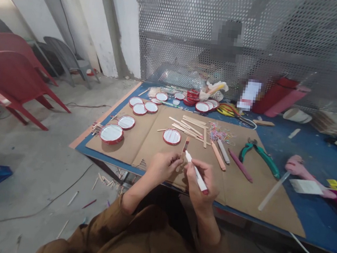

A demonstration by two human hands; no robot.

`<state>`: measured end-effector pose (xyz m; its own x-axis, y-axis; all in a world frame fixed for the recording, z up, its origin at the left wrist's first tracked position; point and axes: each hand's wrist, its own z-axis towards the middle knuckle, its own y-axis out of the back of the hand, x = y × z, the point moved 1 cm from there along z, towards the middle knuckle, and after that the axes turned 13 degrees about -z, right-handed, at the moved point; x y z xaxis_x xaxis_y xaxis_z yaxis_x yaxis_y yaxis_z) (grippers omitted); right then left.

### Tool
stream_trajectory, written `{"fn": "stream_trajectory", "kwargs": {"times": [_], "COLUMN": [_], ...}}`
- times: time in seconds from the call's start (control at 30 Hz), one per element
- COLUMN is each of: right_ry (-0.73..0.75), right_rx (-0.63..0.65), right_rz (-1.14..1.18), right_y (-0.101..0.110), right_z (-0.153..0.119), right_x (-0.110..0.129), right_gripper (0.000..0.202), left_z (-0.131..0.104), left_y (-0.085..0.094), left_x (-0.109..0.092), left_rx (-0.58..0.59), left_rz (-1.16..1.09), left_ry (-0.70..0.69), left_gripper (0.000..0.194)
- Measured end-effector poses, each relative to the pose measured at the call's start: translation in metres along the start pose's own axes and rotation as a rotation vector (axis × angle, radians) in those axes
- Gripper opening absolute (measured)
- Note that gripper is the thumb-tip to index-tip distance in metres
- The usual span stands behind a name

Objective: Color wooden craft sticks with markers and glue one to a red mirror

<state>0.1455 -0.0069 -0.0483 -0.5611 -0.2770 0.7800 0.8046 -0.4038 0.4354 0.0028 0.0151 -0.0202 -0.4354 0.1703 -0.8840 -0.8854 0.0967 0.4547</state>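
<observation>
Well to the left of the cardboard sheet (239,197) I see a red chair (16,68). On the cardboard's left end rest two white-faced discs (112,133) with red rims. Over the middle of its front edge, the person's left hand (163,165) pinches a flat wooden stick (183,150) with a dark red patch; over that same edge, the right hand (203,181) grips a white marker (196,173), its tip so near the stick that I can't tell whether they touch. Green-handled pliers (266,159) lie toward the cardboard's right side, and a pink gun-shaped tool (296,166) sits past its right edge.
</observation>
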Motion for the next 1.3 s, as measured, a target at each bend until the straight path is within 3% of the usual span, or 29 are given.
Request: {"fn": "stream_trajectory", "kwargs": {"times": [1.3], "right_ry": [-0.006], "right_rx": [0.006], "right_rz": [-0.012], "right_y": [0.0037], "right_z": [-0.0010], "right_x": [0.0012], "right_gripper": [0.021], "left_z": [0.0018], "left_y": [0.0008], "left_x": [-0.0032], "left_rx": [0.021], "left_rz": [-0.009], "left_ry": [0.019], "left_gripper": [0.016]}}
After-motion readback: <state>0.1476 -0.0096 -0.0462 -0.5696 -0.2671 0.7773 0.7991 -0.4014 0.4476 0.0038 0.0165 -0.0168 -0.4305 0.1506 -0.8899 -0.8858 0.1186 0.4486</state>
